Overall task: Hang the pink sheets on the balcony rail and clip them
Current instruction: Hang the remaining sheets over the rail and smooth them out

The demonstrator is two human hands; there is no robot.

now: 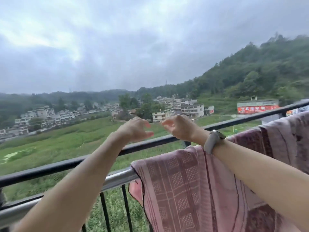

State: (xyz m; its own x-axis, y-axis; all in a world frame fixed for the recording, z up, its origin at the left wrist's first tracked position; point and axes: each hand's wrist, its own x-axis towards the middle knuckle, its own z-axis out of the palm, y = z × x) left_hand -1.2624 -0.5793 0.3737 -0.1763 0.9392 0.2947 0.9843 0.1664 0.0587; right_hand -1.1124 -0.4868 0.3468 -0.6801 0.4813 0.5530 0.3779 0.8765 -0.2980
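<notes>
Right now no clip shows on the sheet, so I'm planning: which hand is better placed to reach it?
Probably right. The right hand hangs above the pink sheet; the left hand is over bare rail. Neither holds anything.

light: dim overcast, soft shadowless; blur: slight motion; edges: wide-angle curved horizon

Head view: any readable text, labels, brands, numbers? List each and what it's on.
Red banner on the long grey building across the field: white characters, too blurred to read.
Second red sign on a smaller building further left: too small to read.
Wristband by the right hand: no text visible.
Pink sheets: woven pattern only.
</notes>
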